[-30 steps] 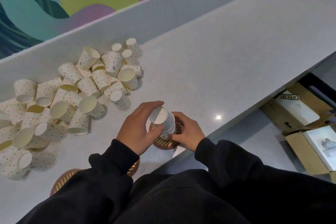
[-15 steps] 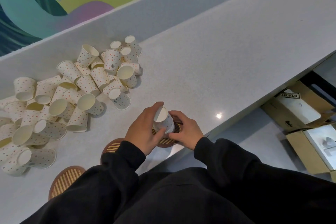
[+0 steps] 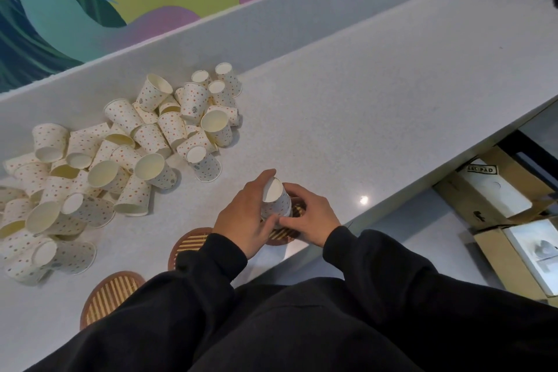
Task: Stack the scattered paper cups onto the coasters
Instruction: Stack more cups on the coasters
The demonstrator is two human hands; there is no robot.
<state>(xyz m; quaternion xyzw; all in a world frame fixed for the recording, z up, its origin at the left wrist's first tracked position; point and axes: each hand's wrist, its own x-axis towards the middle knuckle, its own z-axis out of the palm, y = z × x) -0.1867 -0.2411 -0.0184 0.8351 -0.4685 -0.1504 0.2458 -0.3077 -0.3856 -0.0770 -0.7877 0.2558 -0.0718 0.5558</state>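
While both hands work over the near counter (image 3: 377,93) edge, one dotted paper cup (image 3: 276,201) sits base-up, rim down, on the rightmost coaster (image 3: 285,232). Left hand (image 3: 246,217) wraps the cup's left side, thumb and fingers closed around the wall. Right hand (image 3: 309,219) pinches low by the rim, fingertips touching the cup and the coaster edge. Cup axis near vertical, top tilted slightly toward the left hand; looks like it's being seated, not yet released, though rim contact with the coaster is hidden by fingers.

Key relation: scattered cup pile (image 3: 120,160) lies up and left of the hands, well apart from the coaster, so the left hand is the nearer one for the next pick. Nearest loose cup (image 3: 203,164) lies on its side just up-left of the left hand, long axis roughly along the counter, base end facing camera. It would need turning upside down to nest over the seated cup.

Two more coasters sit empty to the left: middle coaster (image 3: 190,243) partly under the left sleeve, far-left coaster (image 3: 108,296) near the counter edge. Task is at an early stage; nearly all cups unstacked.
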